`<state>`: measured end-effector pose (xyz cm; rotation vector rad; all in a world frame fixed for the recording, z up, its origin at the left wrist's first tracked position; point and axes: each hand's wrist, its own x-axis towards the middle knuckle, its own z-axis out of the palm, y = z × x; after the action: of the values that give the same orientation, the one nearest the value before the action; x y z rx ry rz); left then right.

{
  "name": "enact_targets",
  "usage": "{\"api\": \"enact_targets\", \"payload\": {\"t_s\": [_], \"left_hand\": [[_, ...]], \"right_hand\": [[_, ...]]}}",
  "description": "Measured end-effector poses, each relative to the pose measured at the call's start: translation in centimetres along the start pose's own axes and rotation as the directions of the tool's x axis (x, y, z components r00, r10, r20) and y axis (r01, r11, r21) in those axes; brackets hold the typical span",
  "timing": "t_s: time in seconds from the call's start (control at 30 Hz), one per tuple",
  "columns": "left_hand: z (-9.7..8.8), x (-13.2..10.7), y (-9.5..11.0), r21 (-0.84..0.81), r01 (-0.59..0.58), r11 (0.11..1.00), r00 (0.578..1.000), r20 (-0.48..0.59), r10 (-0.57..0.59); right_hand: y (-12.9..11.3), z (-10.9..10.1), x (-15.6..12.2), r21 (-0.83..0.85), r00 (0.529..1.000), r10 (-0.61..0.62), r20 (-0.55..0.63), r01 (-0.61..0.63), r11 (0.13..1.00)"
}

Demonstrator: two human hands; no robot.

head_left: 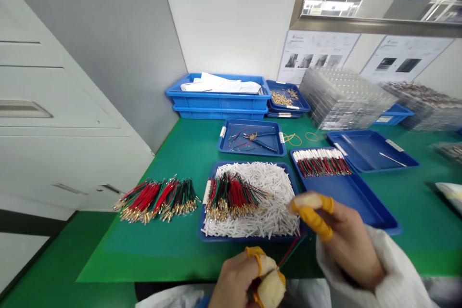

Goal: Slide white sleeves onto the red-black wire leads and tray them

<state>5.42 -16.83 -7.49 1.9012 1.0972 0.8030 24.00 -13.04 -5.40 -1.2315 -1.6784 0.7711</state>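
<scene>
My left hand [249, 276], with yellow and pale finger cots, is closed in a pinch at the table's front edge. Out of its fingertips a red and a green wire [288, 252] slant up to the right. My right hand [330, 231], in similar cots, hovers by the right rim of a blue tray; its fingers are pinched together and blurred, so what they may hold is unclear. White tube pieces [277, 183] fill that tray [249, 239]. On top of them lies a bundle of red, green and black wires [234, 195] with gold-coloured ends.
More wires [159, 199] lie in a heap at left. Behind is a small tray with pliers [260, 142]. At right, a tray [346, 202] holds wires with white sleeves [321, 162]. Blue bins [220, 101] and clear stacked trays [342, 98] line the back.
</scene>
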Motion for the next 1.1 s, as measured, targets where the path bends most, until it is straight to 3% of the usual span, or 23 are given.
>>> {"api": "enact_targets", "payload": {"t_s": [0.07,0.1,0.17,0.43,0.63,0.77,0.9,1.0,1.1], "left_hand": [[0.2,-0.2,-0.8,0.029,-0.002,1.000,1.000,-0.004,0.002],[0.2,-0.3,-1.2,0.028,-0.017,0.999,1.000,-0.002,0.017],[0.2,-0.4,-1.8,0.020,-0.053,0.998,0.999,-0.003,0.053],[0.0,-0.4,-2.0,0.028,-0.011,1.000,1.000,-0.025,0.012],[-0.1,0.0,-1.5,0.014,-0.054,0.998,0.996,-0.068,0.055],[-0.3,-0.1,-1.6,-0.009,-0.015,1.000,0.996,-0.084,0.014],[-0.3,-0.2,-1.7,-0.010,0.015,1.000,0.992,-0.128,-0.017],[-0.1,-0.2,-1.8,-0.002,0.034,0.999,0.983,-0.180,-0.033],[0.2,-0.1,-1.8,0.005,0.045,0.999,0.980,-0.195,-0.044]], "right_hand": [[1.6,0.2,1.9,-0.357,0.997,-0.078,-0.005,0.072,0.931],[2.3,0.5,2.9,-0.536,0.990,-0.134,0.053,0.141,0.832],[3.3,1.2,4.6,-0.653,0.978,-0.155,0.139,0.209,0.728],[3.3,2.9,6.4,-0.738,0.942,-0.121,0.312,0.320,0.594],[2.9,2.6,6.7,-0.700,0.933,-0.120,0.341,0.337,0.630],[3.0,1.8,6.2,-0.617,0.961,-0.116,0.252,0.252,0.746],[2.9,0.8,4.3,-0.433,0.983,-0.110,0.146,0.164,0.886],[2.1,0.6,2.1,-0.045,1.000,-0.015,0.021,0.016,0.999],[1.1,0.8,0.4,0.410,0.979,0.195,-0.066,-0.151,0.900]]}}
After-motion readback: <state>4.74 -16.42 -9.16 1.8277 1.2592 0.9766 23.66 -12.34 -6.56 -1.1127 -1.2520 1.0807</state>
